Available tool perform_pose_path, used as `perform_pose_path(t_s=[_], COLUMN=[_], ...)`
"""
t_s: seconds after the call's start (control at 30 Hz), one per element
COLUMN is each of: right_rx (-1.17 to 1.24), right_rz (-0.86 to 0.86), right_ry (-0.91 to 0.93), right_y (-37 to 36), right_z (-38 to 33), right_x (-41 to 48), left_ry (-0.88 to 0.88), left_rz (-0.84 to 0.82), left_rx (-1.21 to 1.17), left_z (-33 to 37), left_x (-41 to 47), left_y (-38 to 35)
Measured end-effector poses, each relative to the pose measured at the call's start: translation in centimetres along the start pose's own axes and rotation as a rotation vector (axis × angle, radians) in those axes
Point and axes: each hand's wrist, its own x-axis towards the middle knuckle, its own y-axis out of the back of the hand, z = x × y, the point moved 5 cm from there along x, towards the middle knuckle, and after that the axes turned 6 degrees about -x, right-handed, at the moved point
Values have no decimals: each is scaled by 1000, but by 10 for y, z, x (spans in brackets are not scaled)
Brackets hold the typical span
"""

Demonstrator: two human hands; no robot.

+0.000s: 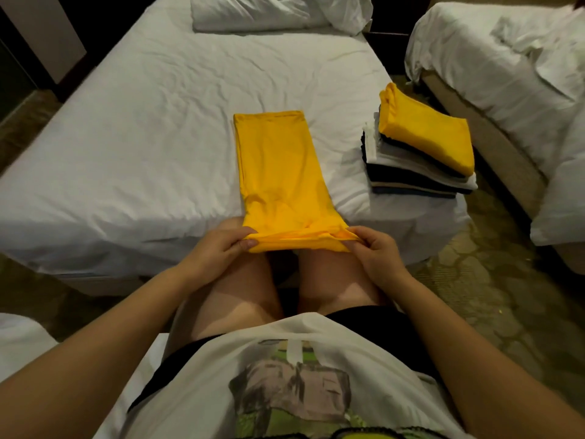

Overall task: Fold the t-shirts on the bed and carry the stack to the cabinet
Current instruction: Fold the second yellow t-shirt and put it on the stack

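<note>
A yellow t-shirt (278, 166) lies folded into a long narrow strip on the white bed (133, 144), running from the near edge toward the pillows. My left hand (218, 248) pinches its near left corner. My right hand (376, 251) pinches its near right corner, and the near end hangs just over the bed's edge above my knees. On the bed's right corner stands a stack of folded t-shirts (418, 160) in dark, white and grey, with a folded yellow one (427, 131) on top.
White pillows (272, 11) lie at the head of the bed. A second bed with rumpled white sheets (512, 68) stands to the right across a narrow strip of patterned carpet (493, 280). Dark furniture sits at the far left.
</note>
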Motion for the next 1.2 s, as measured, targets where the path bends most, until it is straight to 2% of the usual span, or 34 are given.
perform_pose_path(t_s=[0.1,0.13,0.23,0.33,0.43,0.6,0.67,0.73,0.8,0.9,1.0,1.2], right_rx=[-43,-104,-391,-538,-454,-610,-538,-362,-158,13,-6,-53], right_rz=[-170,-190,-186,-188,-313,-423,-443,-458,-360,-108,12,106], right_ry=[24,93,329,393,342,356,238,86,0,25,24,16], right_y=[-2,-1,2,7,7,8,11,16,22,33,32,19], right_z=[-8,-12,-14,-17,-27,-25,-21,-16,-23,-36,-40,-47], right_x=[3,3,7,4,-2,7,13,22,37,63,96,220], left_ry=[-21,10,95,137,168,249,272,301,343,384,423,564], left_rz=[-36,-45,-105,-109,-120,-145,-148,-128,-98,-134,-139,-91], left_rx=[24,27,-13,-119,-205,-291,-313,-328,-392,-587,-722,-1007], left_z=[-9,-10,-6,-5,-8,-9,-9,-6,-3,4,-6,-48], left_x=[-3,-6,-17,-27,-35,-41,-37,-29,-13,16,56,157], left_y=[3,4,0,-1,1,7,10,13,18,23,33,65])
